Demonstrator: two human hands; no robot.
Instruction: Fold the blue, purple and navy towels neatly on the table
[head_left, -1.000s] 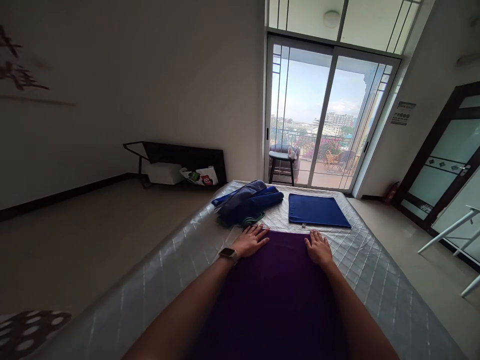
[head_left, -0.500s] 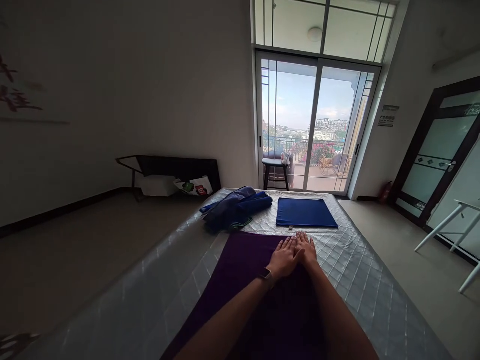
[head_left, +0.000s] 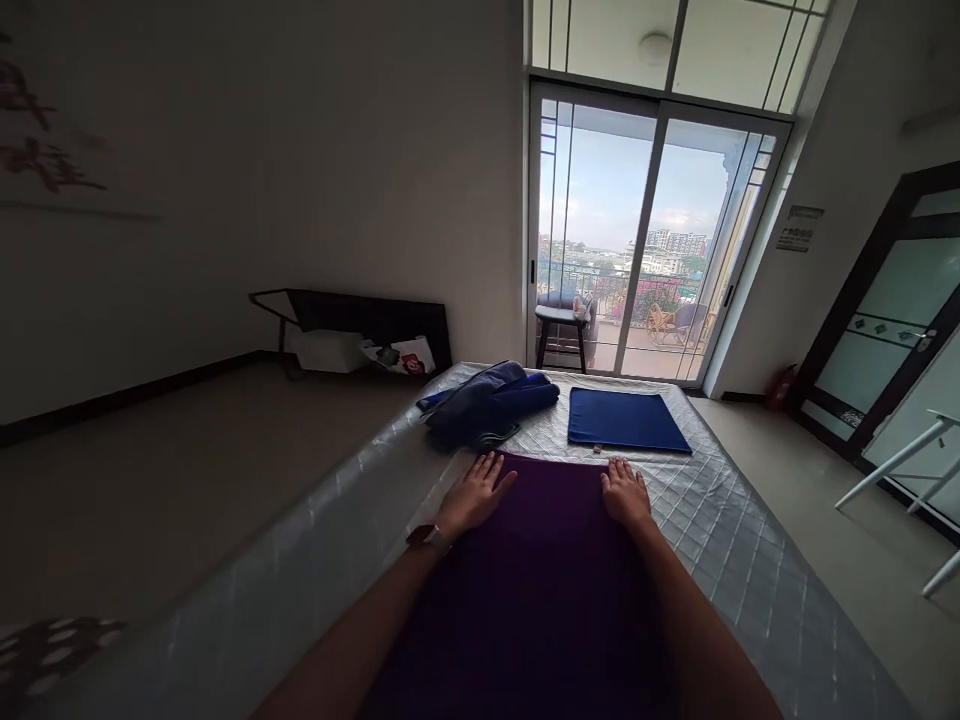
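A dark purple cloth (head_left: 551, 560) lies spread flat on the silver quilted mattress (head_left: 742, 530). On its far left corner rests my left hand (head_left: 474, 495), fingers stretched out and thumb apart, with a watch on the wrist. My right hand (head_left: 626, 492) lies flat on the far right corner, its fingers straight. Beyond the cloth, a flat blue cloth (head_left: 626, 420) is laid out on the right. To the left of that sits a rumpled heap of blue cloth (head_left: 491, 405). The near end of the purple cloth runs out of view between my forearms.
A black bench-like frame (head_left: 367, 315) stands by the left wall with a white box (head_left: 330, 352) and a printed bag (head_left: 405, 355) under it. Past the mattress are a stool (head_left: 561, 318) and a sliding glass door (head_left: 645, 240). White furniture legs (head_left: 892, 470) stand at right.
My left hand has moved left from beside my right hand to the cloth's far left corner. The right hand stays at the far right corner. The camera view has shifted slightly.
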